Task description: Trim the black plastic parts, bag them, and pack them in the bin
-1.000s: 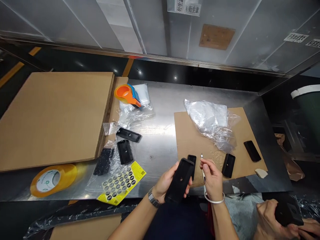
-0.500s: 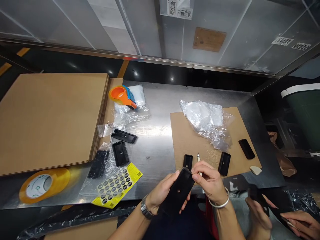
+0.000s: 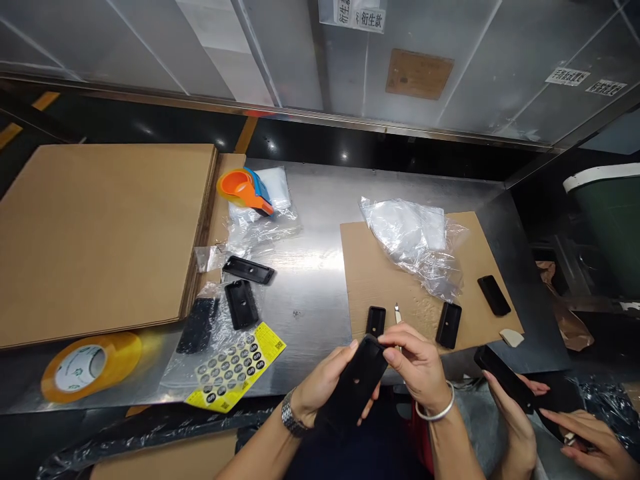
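Observation:
My left hand [image 3: 323,383] is wrapped round a long black plastic case [image 3: 361,373] with a small hole in it, tilted in front of me. At the upper right corner of the case, my right hand [image 3: 417,363] is closed, thumb and forefinger pinching at the rim. Whether anything small lies between those fingertips I cannot see. Just beyond my hands on a cardboard sheet [image 3: 357,267] lie a small black case [image 3: 376,321] and a thin light-coloured tool [image 3: 397,313], partly hidden by my right hand.
To the right, a co-worker's hands [image 3: 515,413] hold another black case [image 3: 504,379]. More black cases [image 3: 241,305] lie left, near yellow sticker sheet [image 3: 235,367], tape roll [image 3: 85,370], orange tape dispenser [image 3: 245,190] and stacked cardboard [image 3: 110,233]. Plastic bags [image 3: 410,233] lie on the cardboard sheet.
My right fingertips have shifted slightly along the case's rim, while my left hand keeps its hold. The co-worker's black case has moved up and left towards the table edge.

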The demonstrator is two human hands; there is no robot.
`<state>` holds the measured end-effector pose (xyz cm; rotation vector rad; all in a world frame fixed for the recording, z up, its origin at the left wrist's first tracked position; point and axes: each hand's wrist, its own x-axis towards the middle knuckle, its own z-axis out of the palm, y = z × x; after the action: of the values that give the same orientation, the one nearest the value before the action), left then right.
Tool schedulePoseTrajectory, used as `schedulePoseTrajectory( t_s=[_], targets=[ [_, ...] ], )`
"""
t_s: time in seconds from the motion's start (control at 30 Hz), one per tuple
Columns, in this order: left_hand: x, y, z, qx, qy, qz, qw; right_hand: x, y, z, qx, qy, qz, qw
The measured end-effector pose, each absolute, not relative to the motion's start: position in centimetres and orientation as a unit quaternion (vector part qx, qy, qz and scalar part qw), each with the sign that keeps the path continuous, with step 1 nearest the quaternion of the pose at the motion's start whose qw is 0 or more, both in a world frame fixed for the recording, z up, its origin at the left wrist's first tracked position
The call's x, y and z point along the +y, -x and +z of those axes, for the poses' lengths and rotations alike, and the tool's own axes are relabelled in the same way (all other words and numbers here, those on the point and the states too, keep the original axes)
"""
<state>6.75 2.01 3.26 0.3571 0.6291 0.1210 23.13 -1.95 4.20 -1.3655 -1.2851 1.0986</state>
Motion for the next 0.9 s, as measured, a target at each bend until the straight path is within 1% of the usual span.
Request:
schedulePoseTrajectory(
  t_s=[0.07, 0.2, 0.3, 0.37, 0.4, 0.5, 0.53, 0.6, 0.63, 0.77, 0.83, 0.9],
  targets=[
    [2.0, -6.7, 3.4, 0.306, -0.185, 0.061, 0.932, -2.0, -23.2, 4.5, -0.534, 0.556, 0.445, 0.456],
    [1.8, -6.6, 3.5, 0.311, -0.183, 0.064, 0.931, -2.2, -23.2, 4.4, -0.526, 0.558, 0.444, 0.464],
    [1.7, -6.6, 2.7, 0.318, -0.163, 0.061, 0.932, -2.2, -22.5, 2.6, -0.473, 0.576, 0.449, 0.494],
    [1.8, -6.7, 1.3, 0.354, -0.163, 0.081, 0.917, -2.2, -22.2, 0.6, -0.415, 0.638, 0.410, 0.503],
    [1.9, -6.8, 0.3, 0.387, -0.175, 0.099, 0.900, -2.2, -22.3, -0.4, -0.394, 0.676, 0.382, 0.491],
    [2.4, -7.2, -3.7, 0.510, -0.276, 0.185, 0.793, -3.1, -25.1, -2.4, -0.381, 0.754, 0.322, 0.428],
    [2.6, -7.4, -5.1, 0.544, -0.325, 0.224, 0.741, -3.7, -27.1, -2.5, -0.387, 0.763, 0.313, 0.412],
    [2.9, -7.6, -7.7, 0.573, -0.368, 0.264, 0.683, -5.6, -32.5, -2.0, -0.388, 0.790, 0.283, 0.381],
    [3.0, -7.8, -8.8, 0.584, -0.385, 0.275, 0.660, -6.7, -35.7, -1.6, -0.425, 0.816, 0.239, 0.310],
    [3.0, -8.4, -11.4, 0.615, -0.447, 0.283, 0.585, -11.5, -48.0, -1.3, -0.414, 0.856, 0.166, 0.262],
    [2.8, -8.8, -12.2, 0.625, -0.471, 0.281, 0.556, -13.4, -52.0, -2.5, -0.465, 0.859, 0.098, 0.191],
    [2.6, -9.1, -12.8, 0.637, -0.485, 0.278, 0.531, -14.7, -54.1, -4.2, -0.495, 0.853, 0.068, 0.150]
  ],
)
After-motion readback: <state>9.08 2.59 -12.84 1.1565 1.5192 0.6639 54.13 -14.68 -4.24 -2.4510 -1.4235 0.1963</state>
